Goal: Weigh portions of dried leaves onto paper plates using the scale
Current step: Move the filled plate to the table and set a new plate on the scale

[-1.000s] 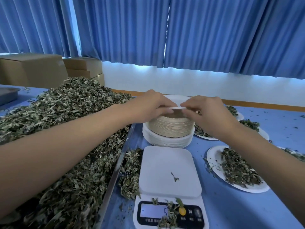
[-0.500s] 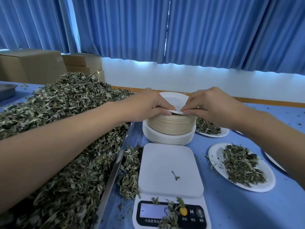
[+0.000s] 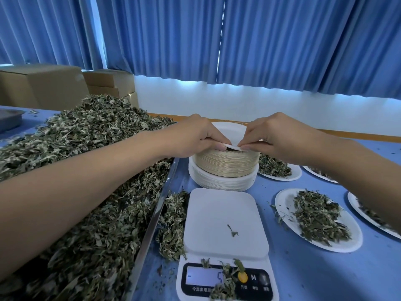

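Two hands busy: left hand (image 3: 195, 137) and right hand (image 3: 280, 135) each pinch top paper plate (image 3: 230, 130) rim atop stack (image 3: 225, 165). Scale (image 3: 223, 222) display (image 3: 204, 277) reads 5; button (image 3: 253, 277) marked M.

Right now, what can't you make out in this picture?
- Scale display: head view, leaf bits cover part of the reading.
- Stack top: head view, left hand and right hand pinch the top plate; their grip hides whether more come along.
- Far-right plate: right arm and frame edge cut it off.
- Grey tray: cut off at left edge.
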{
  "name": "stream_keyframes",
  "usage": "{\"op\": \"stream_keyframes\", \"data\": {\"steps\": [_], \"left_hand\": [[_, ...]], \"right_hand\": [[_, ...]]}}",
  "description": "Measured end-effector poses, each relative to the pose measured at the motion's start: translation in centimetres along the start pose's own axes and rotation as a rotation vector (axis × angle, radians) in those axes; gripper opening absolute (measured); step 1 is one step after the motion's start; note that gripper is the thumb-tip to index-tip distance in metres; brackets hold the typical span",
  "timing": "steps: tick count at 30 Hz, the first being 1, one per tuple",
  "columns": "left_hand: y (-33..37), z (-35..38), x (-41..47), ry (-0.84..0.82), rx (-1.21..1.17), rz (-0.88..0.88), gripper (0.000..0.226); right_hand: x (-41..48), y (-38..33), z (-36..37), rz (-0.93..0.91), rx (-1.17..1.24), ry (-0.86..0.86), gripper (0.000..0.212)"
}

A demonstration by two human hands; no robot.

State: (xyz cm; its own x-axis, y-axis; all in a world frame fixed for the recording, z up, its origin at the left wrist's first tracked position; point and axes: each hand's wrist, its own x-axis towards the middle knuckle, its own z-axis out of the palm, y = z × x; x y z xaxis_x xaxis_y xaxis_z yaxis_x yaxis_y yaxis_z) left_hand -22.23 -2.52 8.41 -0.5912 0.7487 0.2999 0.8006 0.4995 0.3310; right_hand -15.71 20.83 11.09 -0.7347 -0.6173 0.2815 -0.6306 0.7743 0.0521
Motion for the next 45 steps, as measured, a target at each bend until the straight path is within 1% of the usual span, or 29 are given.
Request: {"op": "stream_keyframes", "data": {"steps": [5,7,10,13,15,20,22,24,30,35,45], "left_hand": [[0.4,-0.3,0.2,-0.018,0.003,-0.023,0.025],[0.7,-0.4,0.2,-0.018,0.003,-0.021,0.025],[0.8,-0.5,0.3,-0.011,0.0,-0.017,0.024],[0.7,-0.7,0.3,0.004,-0.052,0.001,0.024],[0.7,-0.8,0.3,0.008,-0.073,0.013,0.024],[0.1,-0.6,0.3,0.001,-0.063,0.015,0.027],[-0.2,-0.4,0.1,-0.008,-0.076,0.002,0.027],[-0.3,-0.3,0.0,-0.011,-0.097,-0.008,0.026],[0.2,-0.3,0.3,-0.01,-0.057,-0.005,0.023],[0.3,-0.6,0.4,-0.031,-0.054,-0.006,0.023],[0.8,-0.8,0.5,-0.046,0.014,0.01,0.021]], "right_hand": [[-0.5,-0.2,-0.4,0.03,0.05,0.023,0.016],[-0.7,-0.4,-0.6,0.028,0.036,0.02,0.017],[-0.9,-0.8,-0.7,0.003,-0.049,0.012,0.021],[-1.3,-1.4,-0.5,-0.022,-0.199,0.031,0.032],[-1.4,-1.7,-0.5,-0.026,-0.256,0.038,0.037],[-1.3,-2.3,-0.8,-0.039,-0.344,0.001,0.043],[-1.3,-2.5,-0.4,-0.046,-0.381,-0.037,0.041],[-1.3,-2.6,0.2,-0.042,-0.383,-0.049,0.033],[-1.0,-2.4,0.3,-0.012,-0.277,-0.059,0.027],[-0.6,-2.5,0.0,0.003,-0.252,-0.075,0.034],[-0.6,-2.6,0.2,0.005,-0.233,-0.063,0.033]]}}
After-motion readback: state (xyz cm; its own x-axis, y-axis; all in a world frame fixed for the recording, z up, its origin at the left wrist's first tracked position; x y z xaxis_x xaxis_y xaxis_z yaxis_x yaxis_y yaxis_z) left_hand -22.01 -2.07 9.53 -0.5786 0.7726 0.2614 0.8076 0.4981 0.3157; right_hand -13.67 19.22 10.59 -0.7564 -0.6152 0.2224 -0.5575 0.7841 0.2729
